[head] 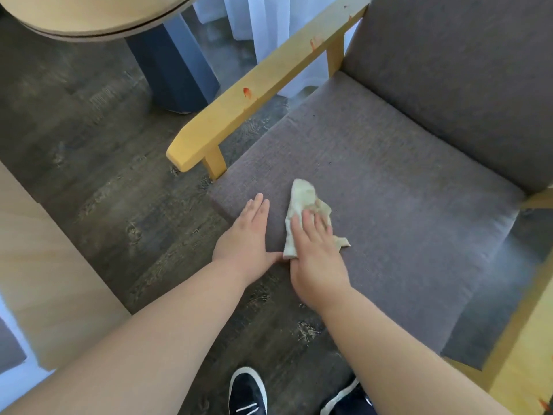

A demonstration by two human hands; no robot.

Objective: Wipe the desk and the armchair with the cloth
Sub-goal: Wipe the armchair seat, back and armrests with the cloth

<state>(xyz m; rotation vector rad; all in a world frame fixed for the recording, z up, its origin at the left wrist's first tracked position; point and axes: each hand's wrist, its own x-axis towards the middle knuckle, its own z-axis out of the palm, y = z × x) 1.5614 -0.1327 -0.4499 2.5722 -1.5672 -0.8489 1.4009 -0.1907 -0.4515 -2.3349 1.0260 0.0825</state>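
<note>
The armchair has a grey seat cushion (404, 181), a grey back cushion and a yellow wooden frame. Its left armrest (263, 85) carries a few red-orange stains. A crumpled beige cloth (302, 202) lies on the front left part of the seat. My right hand (317, 253) presses flat on the cloth with its fingers spread over it. My left hand (247, 235) lies flat and open on the seat's front corner, just left of the cloth, thumb touching the cloth's lower end. The round wooden desk (89, 16) shows at the top left.
Dark wood-look floor (104, 175) lies left of the chair. A dark blue desk base (173, 73) stands under the desk. White curtains (269, 22) hang behind the armrest. A light wooden panel (39, 265) sits at the left edge. My dark shoes (248, 393) are at the bottom.
</note>
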